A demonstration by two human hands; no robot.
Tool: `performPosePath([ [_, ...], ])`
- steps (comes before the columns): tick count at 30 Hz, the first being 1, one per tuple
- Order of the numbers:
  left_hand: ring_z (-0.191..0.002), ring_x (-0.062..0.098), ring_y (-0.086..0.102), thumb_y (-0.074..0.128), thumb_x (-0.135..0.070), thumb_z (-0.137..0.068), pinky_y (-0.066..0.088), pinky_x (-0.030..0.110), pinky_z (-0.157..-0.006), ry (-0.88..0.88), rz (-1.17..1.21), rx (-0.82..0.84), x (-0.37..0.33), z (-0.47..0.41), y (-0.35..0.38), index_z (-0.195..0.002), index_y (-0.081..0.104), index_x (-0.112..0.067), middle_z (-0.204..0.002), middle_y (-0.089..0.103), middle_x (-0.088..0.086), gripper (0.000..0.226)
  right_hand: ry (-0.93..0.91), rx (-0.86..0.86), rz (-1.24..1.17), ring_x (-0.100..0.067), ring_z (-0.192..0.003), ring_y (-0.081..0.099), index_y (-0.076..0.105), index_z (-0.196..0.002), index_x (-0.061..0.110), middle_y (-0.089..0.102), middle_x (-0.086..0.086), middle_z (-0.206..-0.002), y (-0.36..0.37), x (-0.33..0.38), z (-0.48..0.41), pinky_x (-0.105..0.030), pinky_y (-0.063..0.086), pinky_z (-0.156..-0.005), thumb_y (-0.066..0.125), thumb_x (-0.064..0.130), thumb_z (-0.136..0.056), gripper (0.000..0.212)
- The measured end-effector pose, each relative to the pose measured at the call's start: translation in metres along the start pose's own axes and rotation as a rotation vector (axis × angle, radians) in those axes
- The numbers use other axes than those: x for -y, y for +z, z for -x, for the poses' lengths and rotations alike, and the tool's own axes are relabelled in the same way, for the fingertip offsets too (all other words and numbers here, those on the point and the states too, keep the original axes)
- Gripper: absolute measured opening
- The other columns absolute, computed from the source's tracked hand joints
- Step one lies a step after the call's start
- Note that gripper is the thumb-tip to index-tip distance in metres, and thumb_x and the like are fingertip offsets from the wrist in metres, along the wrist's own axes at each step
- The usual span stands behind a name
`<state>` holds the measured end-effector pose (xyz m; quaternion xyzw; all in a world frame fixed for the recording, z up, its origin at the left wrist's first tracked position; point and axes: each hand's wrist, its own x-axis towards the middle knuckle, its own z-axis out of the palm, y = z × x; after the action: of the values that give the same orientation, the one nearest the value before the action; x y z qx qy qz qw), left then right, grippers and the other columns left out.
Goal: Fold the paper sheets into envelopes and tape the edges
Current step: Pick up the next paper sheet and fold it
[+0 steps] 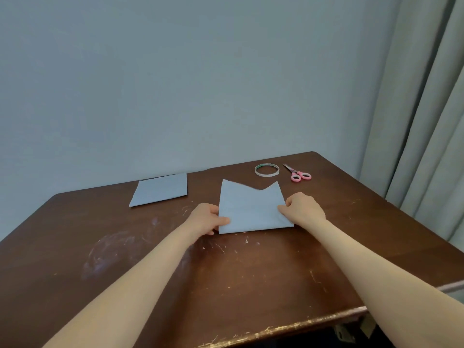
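Holding the folded sheet (251,209) by both short sides, so here's how it sits. It lies flat around the middle of the worktop (251,272), long axis running left to right, folded edge near and the notched open edge far. The left grip (204,218) pinches the near left corner, thumb on top and fingers tucked at the edge. The right grip (305,209) pinches the right side much the same way, fingers curled. So the sheet is squarely between the two, touching both.

My guess is the side edges want taping next. What matters there is that the tape roll (267,175) sits far and a bit right of the sheet, with the scissors (298,174) just beside it, so the right grip is clearly the nearer one. A second sheet (160,189) lies far left, well apart, and looks already folded.
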<state>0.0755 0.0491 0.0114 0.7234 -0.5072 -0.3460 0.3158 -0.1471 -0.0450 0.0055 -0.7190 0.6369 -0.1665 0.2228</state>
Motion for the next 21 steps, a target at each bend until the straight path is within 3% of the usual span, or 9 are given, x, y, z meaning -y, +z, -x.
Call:
performPosePath([
  [4,-0.078,0.018,0.062,0.069,-0.021,-0.084,0.043,0.021,-0.051,-0.073,-0.060,-0.127,0.000,-0.005,0.008,-0.126,0.056,-0.011,-0.098,0.066,0.004,0.046,0.029,0.004,0.156,-0.025,-0.072,0.053,0.050,-0.075,0.016,0.051,-0.001,-0.072,0.000,0.004,-0.002,-0.023,0.035,-0.056,0.049,0.026,-0.086,0.014],
  [7,-0.082,0.022,0.068,0.067,-0.029,-0.084,0.054,0.028,-0.058,-0.126,-0.115,-0.163,-0.002,-0.009,0.007,-0.141,0.035,-0.013,-0.095,0.065,0.004,0.068,0.044,0.033,0.168,-0.026,-0.079,0.055,0.052,-0.082,0.017,0.055,-0.001,-0.083,0.000,0.006,-0.009,-0.026,0.038,-0.063,0.050,0.033,-0.088,0.016],
  [11,-0.090,0.025,0.067,0.055,-0.040,-0.088,0.056,0.038,-0.079,-0.053,-0.385,-0.289,-0.003,-0.014,0.012,-0.141,0.032,-0.017,-0.105,0.066,0.003,0.062,0.039,0.003,0.098,-0.027,-0.093,0.058,0.058,-0.103,0.017,0.060,-0.004,-0.102,0.002,0.013,-0.018,-0.029,0.041,-0.072,0.049,0.047,-0.090,0.034],
  [14,-0.097,0.024,0.063,0.052,-0.033,-0.091,0.048,0.032,-0.073,-0.026,-0.440,-0.319,-0.004,-0.014,0.018,-0.139,0.034,-0.018,-0.108,0.064,0.001,0.054,0.006,-0.024,0.038,-0.029,-0.103,0.058,0.054,-0.120,0.015,0.061,-0.007,-0.115,0.008,0.018,-0.025,-0.031,0.042,-0.074,0.049,0.045,-0.092,0.041],
  [21,-0.097,0.021,0.062,0.060,-0.028,-0.085,0.046,0.030,-0.069,-0.060,-0.407,-0.296,-0.001,-0.018,0.020,-0.139,0.034,-0.020,-0.104,0.065,0.000,0.060,0.028,-0.012,-0.049,-0.030,-0.097,0.057,0.058,-0.113,0.013,0.061,-0.009,-0.112,0.018,0.020,-0.033,-0.031,0.040,-0.071,0.052,0.032,-0.093,0.028],
])
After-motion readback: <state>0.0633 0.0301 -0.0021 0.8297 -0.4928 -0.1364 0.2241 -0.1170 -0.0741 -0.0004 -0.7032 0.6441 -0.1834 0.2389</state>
